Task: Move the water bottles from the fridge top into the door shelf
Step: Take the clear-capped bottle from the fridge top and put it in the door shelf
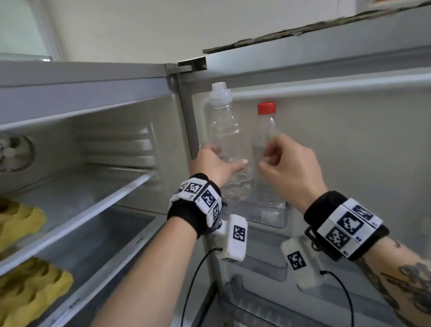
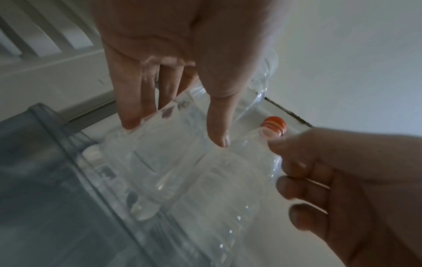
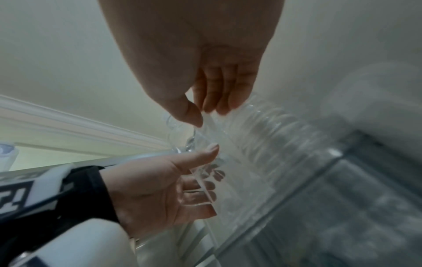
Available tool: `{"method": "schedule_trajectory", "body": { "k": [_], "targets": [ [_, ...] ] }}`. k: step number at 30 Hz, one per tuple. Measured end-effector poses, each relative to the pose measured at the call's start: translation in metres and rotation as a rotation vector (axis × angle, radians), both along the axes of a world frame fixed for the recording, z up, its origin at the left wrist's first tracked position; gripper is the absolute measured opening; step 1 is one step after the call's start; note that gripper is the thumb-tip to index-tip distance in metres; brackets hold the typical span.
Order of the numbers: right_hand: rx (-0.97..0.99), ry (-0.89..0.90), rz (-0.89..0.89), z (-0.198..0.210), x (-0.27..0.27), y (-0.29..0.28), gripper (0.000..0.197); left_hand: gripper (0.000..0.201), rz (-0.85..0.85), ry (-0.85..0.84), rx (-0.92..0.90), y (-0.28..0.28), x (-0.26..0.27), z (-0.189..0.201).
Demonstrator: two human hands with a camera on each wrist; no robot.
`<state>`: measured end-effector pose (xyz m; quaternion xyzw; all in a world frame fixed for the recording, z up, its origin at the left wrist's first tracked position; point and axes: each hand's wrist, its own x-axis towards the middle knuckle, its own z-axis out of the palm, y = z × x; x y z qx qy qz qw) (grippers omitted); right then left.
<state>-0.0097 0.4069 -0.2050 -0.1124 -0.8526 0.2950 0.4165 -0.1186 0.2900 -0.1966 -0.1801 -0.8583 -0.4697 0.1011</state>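
Wrapped loosely round the white-capped bottle (image 1: pixel 227 145), left hand (image 1: pixel 216 167): thumb across the front, fingers (image 2: pixel 131 101) behind the clear wall and seen through it, nearly straight; right hand (image 1: pixel 289 164) at the red-capped bottle (image 1: pixel 267 156), thumb and curled fingers (image 3: pixel 219 101) closing on its ribbed body near mid-height, though whether pinching firmly or only touching cannot be told from the blur.

Taking the door shelf (image 1: pixel 269 218) as landmark: both bottles upright, bases down inside its clear bin, at the hinge end of it; white-capped one nearer the hinge, red-capped one just beside it on the far side, the two bodies close to touching; taller bottle's cap reaching up over the moulded ridge of the door liner (image 1: pixel 356 129) above the shelf; red cap (image 2: pixel 274 125) ending below that ridge.

Across the hinge from the door shelf, open fridge compartment (image 1: pixel 76 166) with two glass shelves; yellow egg trays (image 1: pixel 4 223) on each, at the end farthest from the door shelf; round fan housing (image 1: pixel 6 154) on the back wall above them; below the door shelf, further clear door bins (image 1: pixel 264 264); marker-patterned bands on both wrists, with small white boxes and black cables hanging under them.
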Motion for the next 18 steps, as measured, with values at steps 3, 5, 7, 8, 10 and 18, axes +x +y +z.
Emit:
{"method": "schedule_trajectory", "body": {
  "k": [3,5,7,8,10,18],
  "targets": [
    [-0.033,-0.007,-0.059,-0.009,0.001,0.009,0.035,0.075,-0.02,-0.032,-0.011,0.005,-0.003,-0.01],
    [-0.092,-0.029,-0.017,-0.013,0.0,0.013,0.056,0.076,-0.031,-0.048,-0.016,0.008,-0.003,-0.014],
    [-0.182,-0.065,0.032,-0.017,-0.005,0.017,0.072,0.076,-0.03,-0.054,-0.008,0.01,-0.004,-0.016],
    [-0.221,-0.089,0.043,-0.019,-0.008,0.019,0.077,0.075,-0.029,-0.058,-0.005,0.012,-0.004,-0.018],
    [-0.249,-0.134,0.043,-0.025,-0.015,0.021,0.082,0.075,-0.03,-0.065,-0.013,0.012,-0.005,-0.02],
    [-0.181,-0.148,0.012,-0.038,-0.021,0.022,0.066,0.075,-0.028,-0.043,-0.04,0.013,-0.006,-0.03]
  ]
}}
